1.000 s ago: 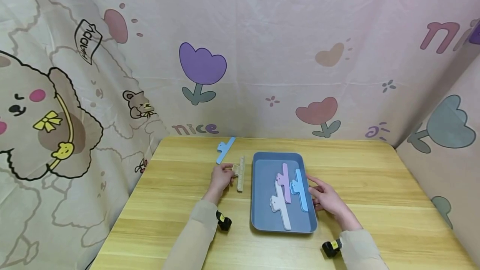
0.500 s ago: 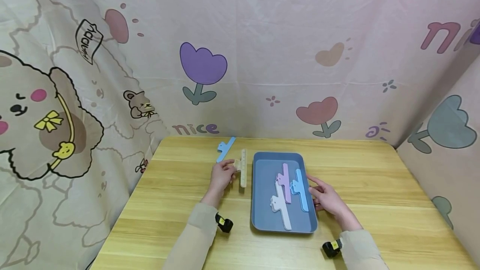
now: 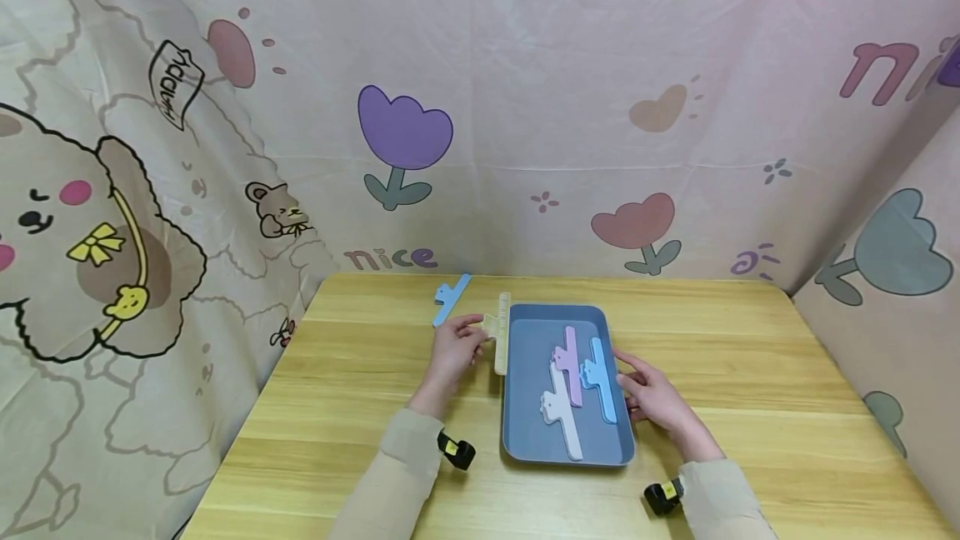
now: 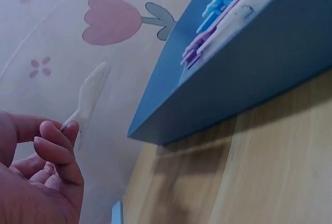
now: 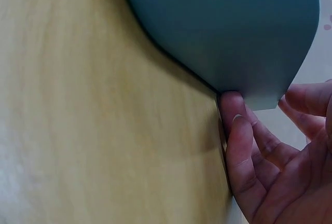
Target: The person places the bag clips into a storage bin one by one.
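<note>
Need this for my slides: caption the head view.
Left hand pinches a pale clip near a tray of three clips; right hand grips the tray.

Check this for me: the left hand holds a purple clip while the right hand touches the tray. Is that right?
Not quite: the clip in the left hand is pale yellowish, not purple, as the head view shows. The right hand does touch the tray.

Tray (image 3: pixel 525 440): smooth plastic by the look, matt blue-grey. Pale clip (image 3: pixel 503 340): translucent plastic, smooth. White clip (image 3: pixel 566 419), purple clip (image 3: pixel 573 365), blue clip (image 3: pixel 602 382) in the tray: opaque plastic, smooth. Tabletop (image 3: pixel 750 357): wood-grain, smooth, soft sheen. Backdrop (image 3: pixel 525 123): matt printed cloth, creased. Sleeves (image 3: pixel 390 473): matt cloth. Wrist cameras (image 3: pixel 461 452): black, plastic-looking housings.
</note>
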### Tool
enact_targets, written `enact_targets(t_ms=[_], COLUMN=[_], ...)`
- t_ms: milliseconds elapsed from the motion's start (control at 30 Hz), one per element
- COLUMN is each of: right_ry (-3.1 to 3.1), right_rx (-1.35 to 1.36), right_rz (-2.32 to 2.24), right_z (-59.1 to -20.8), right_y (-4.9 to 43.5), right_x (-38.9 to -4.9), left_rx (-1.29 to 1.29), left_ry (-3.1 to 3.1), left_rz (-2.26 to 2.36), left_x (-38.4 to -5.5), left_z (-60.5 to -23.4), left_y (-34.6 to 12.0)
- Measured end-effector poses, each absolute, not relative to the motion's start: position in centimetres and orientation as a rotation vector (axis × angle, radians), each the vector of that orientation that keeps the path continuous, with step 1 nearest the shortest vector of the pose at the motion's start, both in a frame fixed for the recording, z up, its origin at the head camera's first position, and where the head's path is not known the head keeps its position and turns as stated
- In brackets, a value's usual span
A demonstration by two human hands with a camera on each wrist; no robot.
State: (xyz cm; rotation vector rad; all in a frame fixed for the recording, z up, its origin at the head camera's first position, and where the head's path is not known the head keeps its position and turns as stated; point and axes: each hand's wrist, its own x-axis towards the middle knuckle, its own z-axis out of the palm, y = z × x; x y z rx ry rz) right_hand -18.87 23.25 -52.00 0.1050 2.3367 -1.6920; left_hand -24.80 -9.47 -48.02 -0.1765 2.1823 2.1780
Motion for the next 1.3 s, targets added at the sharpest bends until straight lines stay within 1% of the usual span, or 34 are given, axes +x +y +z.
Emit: enact_targets(t_ms=[667, 1300], right_ry=[2.332, 2.340], right_rx=[0.104, 0.124], right_rz=[-1.703, -1.684], right_z=[-52.2, -52.4], right_y=[23.3, 23.2], right_x=[-18.9, -19.0], left_rx=[-0.062, -0.155], left_ry=[2.228, 2.379], left_rz=[2.083, 1.885], left_x=[-24.5, -25.0], left_z=[-48.5, -49.3], left_y=[-6.1, -4.0])
